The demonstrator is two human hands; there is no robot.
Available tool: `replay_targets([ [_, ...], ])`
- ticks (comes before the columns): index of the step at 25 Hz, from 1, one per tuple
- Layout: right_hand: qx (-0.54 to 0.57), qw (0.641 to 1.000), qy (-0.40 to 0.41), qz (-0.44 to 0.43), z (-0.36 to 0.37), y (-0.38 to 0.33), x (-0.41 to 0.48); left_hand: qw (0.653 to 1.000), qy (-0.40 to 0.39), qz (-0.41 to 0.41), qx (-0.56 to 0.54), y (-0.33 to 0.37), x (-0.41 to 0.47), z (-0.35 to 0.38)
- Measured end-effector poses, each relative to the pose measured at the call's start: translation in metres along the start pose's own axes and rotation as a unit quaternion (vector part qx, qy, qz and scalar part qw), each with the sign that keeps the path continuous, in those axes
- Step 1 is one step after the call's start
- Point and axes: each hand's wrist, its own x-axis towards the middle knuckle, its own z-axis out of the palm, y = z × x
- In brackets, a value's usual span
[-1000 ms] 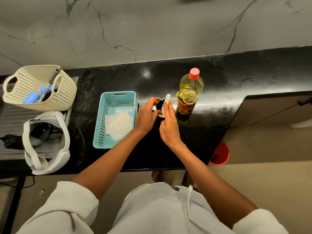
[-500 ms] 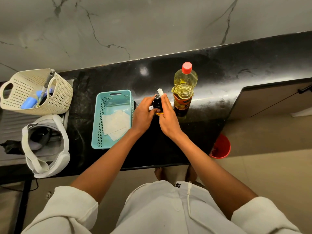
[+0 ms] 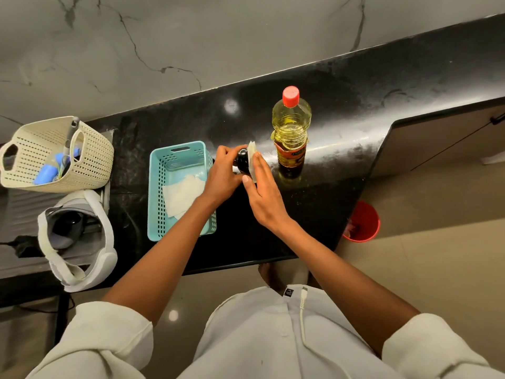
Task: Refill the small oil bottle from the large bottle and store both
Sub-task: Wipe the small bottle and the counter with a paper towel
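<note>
On the counter [image 3: 341, 110], left hand [image 3: 222, 173] grips small bottle [image 3: 242, 161], right hand [image 3: 263, 192] presses tissue [image 3: 252, 151].

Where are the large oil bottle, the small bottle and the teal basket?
large oil bottle [image 3: 291, 127], head view, on its clear yellow body.
small bottle [image 3: 242, 160], head view, on its dark top.
teal basket [image 3: 175, 160], head view, on its far wall.

Left hand [image 3: 221, 173] grips bottle [image 3: 242, 161], right hand [image 3: 263, 192] presses tissue [image 3: 252, 150]

A teal basket [image 3: 157, 192] holding white paper sheets [image 3: 183, 195] sits on the black table [image 3: 341, 110]; left of it a cream basket [image 3: 93, 160] and white headset [image 3: 103, 258]; a red bucket [image 3: 366, 222] stands on the floor
</note>
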Motion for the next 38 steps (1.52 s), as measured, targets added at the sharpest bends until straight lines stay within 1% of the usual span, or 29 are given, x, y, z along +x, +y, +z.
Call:
replay_targets([
  [3, 0.003, 1.0, 0.0, 0.005, 0.008, -0.004, 0.005, 0.999, 0.008, 0.018, 0.026, 0.002, 0.002, -0.005],
  [6, 0.025, 0.999, 0.01, 0.031, 0.015, -0.008, 0.015, 0.999, 0.014, 0.035, 0.033, 0.005, -0.001, -0.002],
  [10, 0.079, 0.994, 0.014, 0.08, 0.012, -0.007, 0.035, 1.0, -0.025, 0.004, -0.005, 0.0, -0.001, -0.004],
  [15, 0.102, 0.988, -0.036, 0.113, 0.006, 0.021, 0.037, 1.0, -0.004, 0.015, 0.004, -0.003, -0.001, -0.005],
  [18, 0.128, 0.982, -0.026, 0.135, 0.01, 0.025, 0.031, 1.0, -0.003, 0.015, 0.006, -0.002, -0.001, -0.003],
  [20, 0.148, 0.981, 0.008, 0.126, 0.017, 0.013, 0.021, 1.0, -0.002, 0.022, 0.003, -0.002, -0.002, -0.004],
  [23, 0.145, 0.986, 0.051, 0.071, 0.029, -0.005, 0.008, 1.0, 0.013, 0.021, 0.011, 0.003, -0.005, -0.003],
  [25, 0.125, 0.989, 0.06, 0.042, 0.031, -0.01, 0.011, 0.999, 0.032, 0.014, 0.029, 0.005, -0.006, -0.001],
  [27, 0.105, 0.992, 0.053, 0.041, 0.028, -0.008, 0.023, 0.999, 0.046, 0.009, 0.028, 0.006, -0.007, 0.002],
  [30, 0.093, 0.991, 0.014, 0.099, 0.02, 0.008, 0.035, 0.997, 0.067, -0.022, 0.017, 0.007, -0.008, 0.005],
  [33, 0.115, 0.983, -0.021, 0.144, 0.019, 0.023, 0.024, 0.993, 0.104, -0.053, 0.034, 0.01, -0.011, 0.012],
  [35, 0.146, 0.98, -0.016, 0.137, 0.023, 0.022, 0.012, 0.988, 0.124, -0.078, 0.04, 0.012, -0.013, 0.017],
  [38, 0.192, 0.972, 0.009, 0.137, 0.031, 0.01, 0.002, 0.982, 0.129, -0.13, 0.044, 0.017, -0.014, 0.023],
])
